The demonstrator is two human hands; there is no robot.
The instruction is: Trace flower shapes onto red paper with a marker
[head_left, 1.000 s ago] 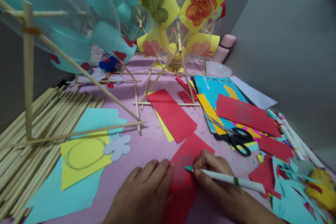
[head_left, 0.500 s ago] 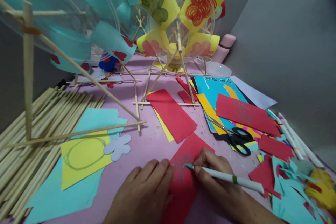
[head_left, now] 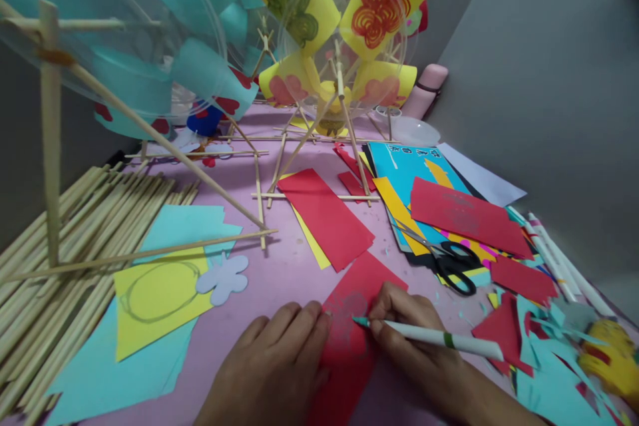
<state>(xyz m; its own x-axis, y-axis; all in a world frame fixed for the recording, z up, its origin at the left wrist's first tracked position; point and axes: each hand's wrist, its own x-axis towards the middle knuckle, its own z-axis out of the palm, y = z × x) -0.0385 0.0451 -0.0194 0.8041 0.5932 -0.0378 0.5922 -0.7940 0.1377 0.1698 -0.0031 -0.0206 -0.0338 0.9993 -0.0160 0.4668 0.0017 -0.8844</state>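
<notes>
On the purple tabletop in front of me lies a strip of red paper (head_left: 344,346), with faint greyish drawn lines on it. My left hand (head_left: 279,363) rests over its left edge, fingers laid out side by side and pressing it down; the thumb is hidden. My right hand (head_left: 414,333) is closed in a pinch around a white marker (head_left: 439,336) with a green band. Its green tip is at the drawn lines on the red paper. Another red strip (head_left: 327,219) lies just beyond, partly over a yellow piece.
Scissors (head_left: 452,259) lie right of centre near a blue booklet (head_left: 399,163). Paper scraps (head_left: 549,373) and a yellow figure (head_left: 609,359) are at right. Wooden sticks (head_left: 100,233) and a yellow sheet (head_left: 160,299) are at left. Stick-framed wheels (head_left: 344,20) stand behind.
The marker tip has shifted very slightly right and down on the red paper, and the drawn lines look a little fuller. My left hand stays in place.
</notes>
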